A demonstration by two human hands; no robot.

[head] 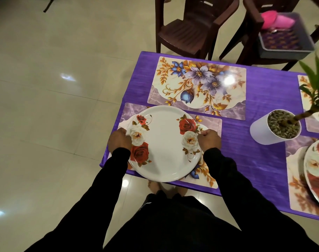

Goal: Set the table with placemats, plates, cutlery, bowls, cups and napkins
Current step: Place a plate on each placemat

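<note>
My left hand [119,140] and right hand [209,140] grip opposite rims of the rose-patterned plate [164,144] over the near placemat [212,124]; I should lower it level and centred.

- Setting is reading as a home dining area.
- Purple cloth is covering a small table [264,99]; floral placemats [198,84] are lying on it.
- Brown plastic chairs [189,28] are standing by it on glossy cream floor tiles [55,79].
- A potted plant [276,127] is sitting on the cloth.
</note>
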